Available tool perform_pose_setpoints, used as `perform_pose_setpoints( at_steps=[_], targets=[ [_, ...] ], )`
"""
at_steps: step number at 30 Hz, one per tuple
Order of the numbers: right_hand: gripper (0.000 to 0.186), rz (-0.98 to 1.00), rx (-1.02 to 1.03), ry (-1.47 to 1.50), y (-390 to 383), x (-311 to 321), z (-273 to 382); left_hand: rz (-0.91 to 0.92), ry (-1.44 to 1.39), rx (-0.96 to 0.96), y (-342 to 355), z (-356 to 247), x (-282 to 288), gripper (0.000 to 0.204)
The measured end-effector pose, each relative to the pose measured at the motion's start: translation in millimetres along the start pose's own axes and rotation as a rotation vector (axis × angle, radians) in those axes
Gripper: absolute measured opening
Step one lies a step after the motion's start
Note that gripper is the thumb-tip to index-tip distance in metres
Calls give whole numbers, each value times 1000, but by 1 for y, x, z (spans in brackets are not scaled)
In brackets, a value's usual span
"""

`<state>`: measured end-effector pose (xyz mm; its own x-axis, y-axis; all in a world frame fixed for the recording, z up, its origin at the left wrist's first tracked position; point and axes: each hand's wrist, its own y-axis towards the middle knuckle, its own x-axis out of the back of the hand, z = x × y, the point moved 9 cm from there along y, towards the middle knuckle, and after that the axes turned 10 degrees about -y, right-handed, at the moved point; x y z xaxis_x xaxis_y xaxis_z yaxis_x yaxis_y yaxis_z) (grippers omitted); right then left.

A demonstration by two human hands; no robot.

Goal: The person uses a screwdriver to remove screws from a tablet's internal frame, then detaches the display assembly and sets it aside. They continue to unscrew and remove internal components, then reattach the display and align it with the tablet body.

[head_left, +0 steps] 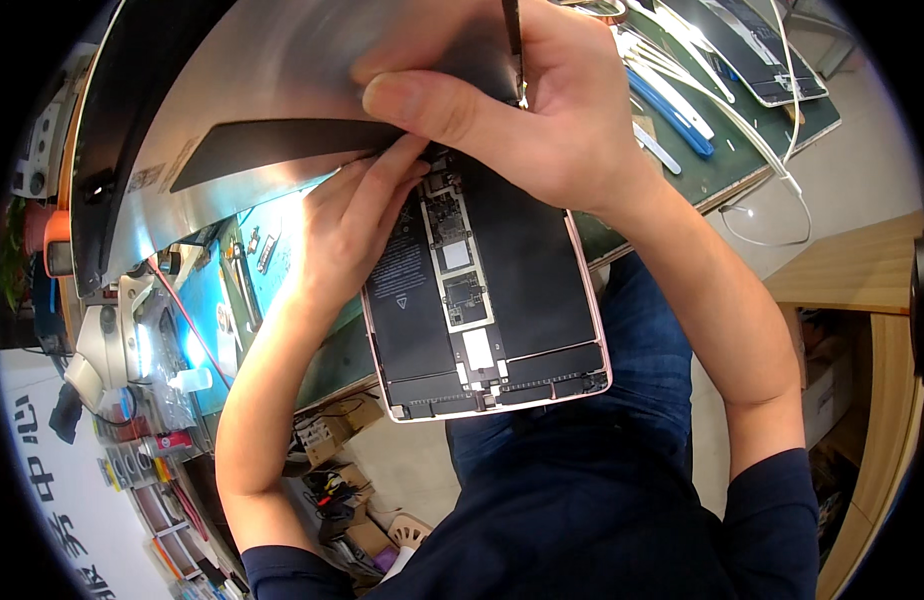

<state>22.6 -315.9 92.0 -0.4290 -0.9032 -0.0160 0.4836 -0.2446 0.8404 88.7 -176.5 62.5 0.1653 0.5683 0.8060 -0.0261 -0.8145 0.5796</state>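
An opened tablet (pixel 542 290) with a pink-gold rim lies partly over the bench edge, above my lap. Black battery cells flank its narrow logic board (pixel 460 255). Its display panel (pixel 252 85) is raised at the far side, metallic back toward me, with a black patch on it. My right hand (pixel 542 130) is closed around the panel's edge, thumb on the metallic back; its other fingers are mostly hidden. My left hand (pixel 357 220) reaches under the panel, fingers drawn together at the board's far end. What those fingertips hold, if anything, is hidden.
On the green bench mat, blue and white pry tools (pixel 672 110) and white cables (pixel 722 120) lie at the right. Another opened tablet (pixel 757 50) is at the far right corner. Small parts (pixel 267 250) lie on the blue mat at left. A wooden cabinet (pixel 857 265) stands at right.
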Motion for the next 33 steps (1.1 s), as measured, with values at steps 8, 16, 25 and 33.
perform_pose_setpoints(
  at_steps=[8,16,25,33],
  targets=[
    [15,-8,-99,128,-1,-5,-9,13,20,11,1,1,-1,51],
    [18,-27,-26,46,0,0,-4,24,-17,102,-3,1,0,51],
    [19,-47,-7,-45,1,2,1,12,-49,200,-11,5,2,49],
    [18,10,-12,-6,-1,2,5,18,-34,181,-10,3,2,47]
  ],
)
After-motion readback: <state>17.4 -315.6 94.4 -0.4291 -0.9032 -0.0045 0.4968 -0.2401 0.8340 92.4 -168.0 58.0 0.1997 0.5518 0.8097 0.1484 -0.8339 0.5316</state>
